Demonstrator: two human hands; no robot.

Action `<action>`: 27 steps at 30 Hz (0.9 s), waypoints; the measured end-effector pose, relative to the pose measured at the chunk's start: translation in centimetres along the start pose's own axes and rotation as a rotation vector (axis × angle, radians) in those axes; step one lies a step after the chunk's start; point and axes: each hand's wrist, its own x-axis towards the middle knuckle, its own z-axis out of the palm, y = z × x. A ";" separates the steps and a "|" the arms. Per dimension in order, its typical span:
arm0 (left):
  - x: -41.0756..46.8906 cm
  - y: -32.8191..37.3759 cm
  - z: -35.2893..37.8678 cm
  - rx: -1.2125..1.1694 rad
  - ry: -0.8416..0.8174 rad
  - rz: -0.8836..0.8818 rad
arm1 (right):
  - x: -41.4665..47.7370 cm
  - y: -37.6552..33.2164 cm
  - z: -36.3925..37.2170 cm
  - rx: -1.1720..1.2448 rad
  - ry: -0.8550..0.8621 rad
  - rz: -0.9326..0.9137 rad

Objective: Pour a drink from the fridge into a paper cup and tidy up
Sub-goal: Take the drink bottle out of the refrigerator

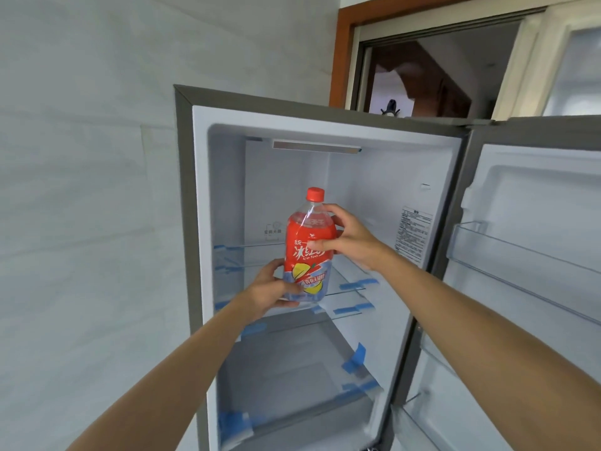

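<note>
In the middle of the picture, two hands hold a bottle of ice tea. The bottle stands up straight and its red cap is on top. It has a red label with white letters and a yellow fruit on it. The see-through part near the top looks clear.

The left hand is low down. Its fingers curl round the bottom of the bottle and its thumb lies on the front. The right hand is higher up. Its thumb presses the front of the label and its fingers wrap round the back, near the bottle's shoulder. Both arms reach up from the bottom of the picture.

Behind the bottle is the open fridge, white inside with a gray frame. The bottle is in front of a glass shelf. I cannot tell if it touches the shelf. Bits of blue tape stick on the shelves and the side walls. A long light bar sits at the top of the inside. A sticker with small print is on the inside wall to the right.

On the right side, the fridge door stands open, with a clear door shelf on it. At the upper right is a brown wooden door frame. A white wall fills the left side.
</note>
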 end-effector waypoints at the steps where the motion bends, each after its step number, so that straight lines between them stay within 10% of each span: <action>1: -0.5 0.1 0.2 -0.003 -0.001 0.001 | -0.5 -0.3 -0.1 -0.008 0.006 0.003; 27: -13.4 -0.9 5.7 -0.041 -0.055 -0.043 | -15.2 -4.7 -0.2 -0.029 0.056 0.014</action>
